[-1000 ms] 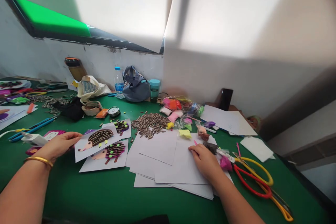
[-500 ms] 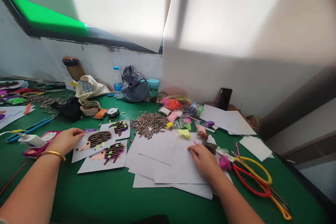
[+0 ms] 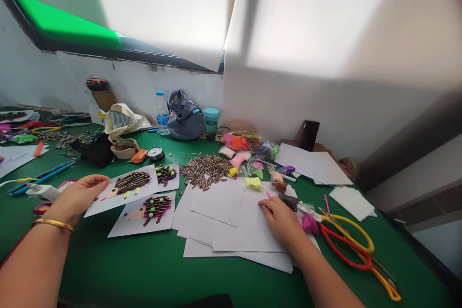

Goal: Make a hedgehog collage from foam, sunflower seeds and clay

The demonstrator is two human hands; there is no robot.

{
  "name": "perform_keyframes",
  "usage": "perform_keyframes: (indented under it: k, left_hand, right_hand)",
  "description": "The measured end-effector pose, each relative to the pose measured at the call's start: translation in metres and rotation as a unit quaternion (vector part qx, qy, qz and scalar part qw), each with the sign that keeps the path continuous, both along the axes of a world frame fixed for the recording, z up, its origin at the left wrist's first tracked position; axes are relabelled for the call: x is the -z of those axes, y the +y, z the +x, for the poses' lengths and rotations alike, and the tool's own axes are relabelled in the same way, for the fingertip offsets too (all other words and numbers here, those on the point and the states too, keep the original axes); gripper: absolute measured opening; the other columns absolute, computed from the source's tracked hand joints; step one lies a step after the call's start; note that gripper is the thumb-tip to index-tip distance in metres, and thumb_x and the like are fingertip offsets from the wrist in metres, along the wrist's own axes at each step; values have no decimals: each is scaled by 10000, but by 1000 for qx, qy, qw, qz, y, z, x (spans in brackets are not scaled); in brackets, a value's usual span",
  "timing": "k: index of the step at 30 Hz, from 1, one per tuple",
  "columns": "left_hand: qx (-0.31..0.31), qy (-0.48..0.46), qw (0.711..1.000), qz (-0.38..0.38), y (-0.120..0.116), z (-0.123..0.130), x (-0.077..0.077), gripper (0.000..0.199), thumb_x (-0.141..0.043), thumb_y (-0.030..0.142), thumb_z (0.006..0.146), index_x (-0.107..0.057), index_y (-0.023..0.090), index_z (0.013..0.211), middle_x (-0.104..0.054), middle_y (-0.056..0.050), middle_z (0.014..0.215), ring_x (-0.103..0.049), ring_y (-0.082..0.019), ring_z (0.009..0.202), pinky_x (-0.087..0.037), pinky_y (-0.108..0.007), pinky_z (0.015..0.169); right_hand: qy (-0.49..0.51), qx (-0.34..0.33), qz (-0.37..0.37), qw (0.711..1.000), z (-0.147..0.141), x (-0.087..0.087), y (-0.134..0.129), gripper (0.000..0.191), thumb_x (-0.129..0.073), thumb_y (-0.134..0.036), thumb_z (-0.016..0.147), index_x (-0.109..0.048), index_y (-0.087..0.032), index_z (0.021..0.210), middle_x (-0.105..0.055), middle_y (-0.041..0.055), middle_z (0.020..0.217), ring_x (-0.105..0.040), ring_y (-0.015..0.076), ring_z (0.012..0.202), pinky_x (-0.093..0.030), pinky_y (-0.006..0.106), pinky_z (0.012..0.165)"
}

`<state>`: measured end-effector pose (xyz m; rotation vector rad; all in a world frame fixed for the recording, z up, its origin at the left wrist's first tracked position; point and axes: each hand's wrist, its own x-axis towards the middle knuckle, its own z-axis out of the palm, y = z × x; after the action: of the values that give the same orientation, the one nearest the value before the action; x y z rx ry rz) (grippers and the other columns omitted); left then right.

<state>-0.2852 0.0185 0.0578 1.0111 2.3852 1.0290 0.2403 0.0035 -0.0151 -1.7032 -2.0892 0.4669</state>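
Note:
My left hand (image 3: 77,198) grips the left edge of a white card (image 3: 124,186) bearing a hedgehog of dark seeds with yellow-green bits; the card is lifted and tilted. Under and beside it lie a second hedgehog card (image 3: 144,214) with a purple body and green dots, and a third card (image 3: 168,176) behind. My right hand (image 3: 279,219) rests on the right part of the white paper sheets (image 3: 231,238), its fingers curled together at a thin pink stick (image 3: 268,195); whether it holds the stick is unclear.
A heap of striped seeds (image 3: 205,170) lies behind the sheets. Yellow clay (image 3: 253,183) and bagged coloured clay (image 3: 236,144) sit nearby. Red-and-yellow-handled scissors (image 3: 346,240) are at the right. A white charger (image 3: 43,192), blue pens (image 3: 45,177) and a round tin (image 3: 155,153) stand left.
My left hand has moved left and toward me, raising and shifting the top hedgehog card away from the others and uncovering more of the purple hedgehog card. My right hand stays still.

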Motion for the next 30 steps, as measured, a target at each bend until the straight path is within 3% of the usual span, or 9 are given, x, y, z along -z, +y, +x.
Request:
perform_keyframes:
  k: [4,7,10,15,22,26,30]
  left_hand:
    - [137,-170,975,40,4,45,2,528,-777,547,567,-566,194,899,-604,67,641,-520,-101,515,-412,-199,475]
    - [206,-196,958,21,7,105,17,511,-743,551,583,-585,188,906,-607,47,651,-509,-109,485,-375,-210,442]
    - [333,-153,930,-2,9,169,35,344,-575,498,733,-590,185,873,-603,28,688,-520,-115,522,-388,-221,475]
    - [413,-88,906,-21,8,238,52,148,-513,297,786,-613,189,778,-635,0,711,-573,-155,633,-412,-247,552]
    - [444,51,894,-28,-1,259,50,175,-471,214,865,-644,213,846,-679,-40,844,-590,-201,769,-379,-298,662]
    - [455,111,883,-15,-3,261,47,184,-478,191,878,-661,203,869,-655,-64,956,-587,-218,883,-388,-312,744]
    - [465,144,873,-12,-4,260,47,204,-480,205,896,-683,195,917,-640,-71,976,-598,-217,897,-410,-322,773]
  right_hand:
    - [-5,-1,9,1000,-2,1,-1,321,-401,-233,929,-691,-217,1065,-657,78,1069,-596,217,1051,-454,318,904]
    - [5,-6,26,1000,-3,2,-2,328,-399,-215,924,-685,-204,1085,-656,82,1089,-587,217,1078,-445,323,938]
    - [16,-12,36,999,-3,3,-2,332,-393,-204,923,-677,-199,1096,-654,81,1090,-588,209,1071,-446,316,941]
    - [16,-1,36,999,0,1,-1,337,-386,-205,933,-666,-187,1119,-646,83,1089,-580,212,1072,-448,315,940]
    - [-76,0,73,994,-4,-10,11,319,-472,-208,913,-635,-209,1187,-623,89,1144,-552,235,1077,-429,333,932]
    - [-153,1,126,980,-15,-22,33,328,-557,-187,880,-623,-240,1197,-606,87,1205,-519,257,1097,-407,358,914]
    - [-176,3,145,974,-27,-23,59,254,-609,-229,872,-656,-225,1121,-632,103,1122,-514,278,1055,-386,397,904]
